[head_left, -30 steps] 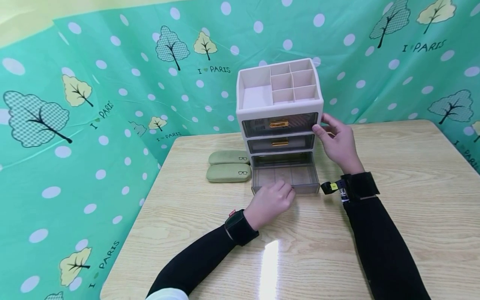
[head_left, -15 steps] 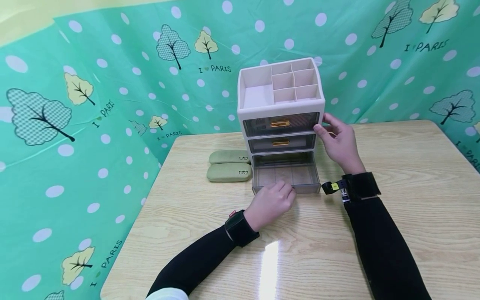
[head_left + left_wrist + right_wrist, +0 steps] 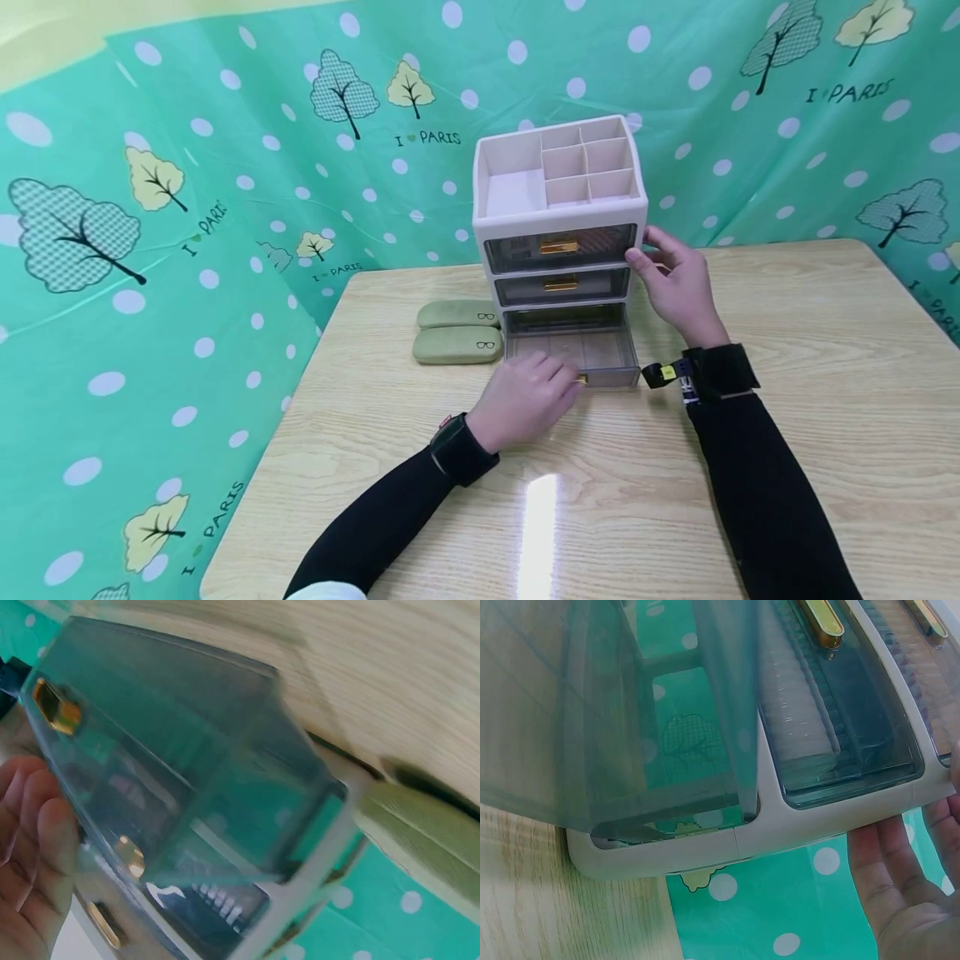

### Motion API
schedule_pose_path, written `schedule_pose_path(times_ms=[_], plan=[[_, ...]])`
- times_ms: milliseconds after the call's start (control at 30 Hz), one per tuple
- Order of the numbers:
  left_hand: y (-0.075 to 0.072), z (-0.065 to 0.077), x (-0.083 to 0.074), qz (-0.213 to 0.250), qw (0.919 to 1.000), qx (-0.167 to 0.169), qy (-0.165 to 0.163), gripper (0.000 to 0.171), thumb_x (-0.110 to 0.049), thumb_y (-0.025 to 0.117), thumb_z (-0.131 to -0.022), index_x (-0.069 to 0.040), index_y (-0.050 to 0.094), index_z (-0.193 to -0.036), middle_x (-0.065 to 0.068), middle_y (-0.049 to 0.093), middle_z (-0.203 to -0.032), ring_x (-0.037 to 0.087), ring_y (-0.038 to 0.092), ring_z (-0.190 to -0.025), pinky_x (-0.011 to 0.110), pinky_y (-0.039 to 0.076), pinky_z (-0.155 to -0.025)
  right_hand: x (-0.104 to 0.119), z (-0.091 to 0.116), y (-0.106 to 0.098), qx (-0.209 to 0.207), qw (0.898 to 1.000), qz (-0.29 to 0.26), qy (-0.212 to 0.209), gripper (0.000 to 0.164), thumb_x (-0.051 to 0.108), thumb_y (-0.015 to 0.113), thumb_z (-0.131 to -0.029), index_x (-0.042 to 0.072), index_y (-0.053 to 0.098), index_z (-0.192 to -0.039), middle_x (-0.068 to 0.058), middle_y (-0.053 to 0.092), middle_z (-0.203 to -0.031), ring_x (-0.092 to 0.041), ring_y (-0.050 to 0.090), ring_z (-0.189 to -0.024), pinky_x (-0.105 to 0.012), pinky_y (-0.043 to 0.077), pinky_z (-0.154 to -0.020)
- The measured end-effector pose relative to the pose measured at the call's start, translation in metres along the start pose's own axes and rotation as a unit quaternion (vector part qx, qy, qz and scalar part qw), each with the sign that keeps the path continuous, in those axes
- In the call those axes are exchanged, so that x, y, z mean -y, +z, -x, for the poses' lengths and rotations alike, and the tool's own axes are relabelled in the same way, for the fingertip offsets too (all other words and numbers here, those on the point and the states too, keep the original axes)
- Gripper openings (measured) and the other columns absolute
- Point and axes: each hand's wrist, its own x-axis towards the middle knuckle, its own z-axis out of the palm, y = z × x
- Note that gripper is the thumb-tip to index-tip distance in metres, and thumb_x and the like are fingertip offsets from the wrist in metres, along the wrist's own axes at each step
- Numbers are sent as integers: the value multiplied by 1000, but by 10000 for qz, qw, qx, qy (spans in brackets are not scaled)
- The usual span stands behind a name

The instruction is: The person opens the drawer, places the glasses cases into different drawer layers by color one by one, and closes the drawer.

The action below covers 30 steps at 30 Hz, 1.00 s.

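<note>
A white drawer organizer (image 3: 558, 215) stands on the table, two upper drawers closed. Its clear grey bottom drawer (image 3: 611, 379) is pulled out, with nothing visible inside. My left hand (image 3: 525, 400) is just in front of that drawer, left of its gold handle (image 3: 582, 380). In the left wrist view the fingers of the left hand (image 3: 30, 847) bend loosely, nothing between them, apart from the handle. My right hand (image 3: 677, 283) holds the organizer's right side, thumb at the front edge. The right wrist view shows fingers of the right hand (image 3: 907, 885) against the side wall.
Two green glasses cases, a front one (image 3: 457, 346) and a rear one (image 3: 453, 315), lie left of the organizer. Open compartments (image 3: 585, 162) form its top. A green patterned cloth (image 3: 420, 192) hangs behind the wooden table (image 3: 360, 375).
My left hand has moved a little left off the bottom drawer's front, uncovering the gold handle. The drawer stays pulled out, and the right hand keeps its place.
</note>
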Motion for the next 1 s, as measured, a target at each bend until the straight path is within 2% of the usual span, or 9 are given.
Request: schedule_pose_path(times_ms=[167,333,500,633,800,1000], plan=[[-4,5,14,62,9999,-15,-115,20,-27,63,-100,-12,75,-104,-3,74,-92,12,67,-75,23,57,-62,0,0,-1,13,10000,-14,35,39,24,66,-102,14,63,-140,-10,67,-132,-9,65,-105,-16,55,-83],[-8,10,27,45,9996,-103,-241,17,-25,69,-96,-10,76,-102,-1,74,-90,12,66,-71,21,57,-59,-1,-1,0,54,10000,-17,39,40,26,65,-102,16,63,-141,-9,66,-134,-12,66,-109,-17,55,-86],[-11,16,39,158,9979,-242,-577,14,-21,71,-94,-10,75,-101,-1,71,-88,12,62,-66,21,51,-51,-3,-1,0,31,10000,19,56,40,27,65,-103,16,63,-141,-8,66,-134,-12,66,-109,-17,55,-86],[-13,21,49,274,9956,-295,-850,16,-20,68,-96,-8,74,-104,1,71,-88,15,64,-70,23,54,-54,-3,-1,0,11,10000,36,55,40,27,65,-102,16,63,-141,-8,66,-134,-11,66,-108,-17,55,-85],[-15,29,60,186,9926,-166,-1188,18,-19,63,-100,-6,74,-105,5,73,-92,21,68,-79,30,60,-60,-2,-1,0,2,10000,19,42,40,25,65,-102,15,63,-141,-9,66,-133,-9,66,-106,-16,55,-84],[-16,38,70,50,9896,29,-1435,16,-15,62,-100,-5,74,-105,6,73,-95,23,68,-81,31,60,-61,-2,-2,0,-5,10000,-5,14,40,25,65,-102,13,63,-141,-10,67,-133,-8,66,-105,-16,55,-83]])
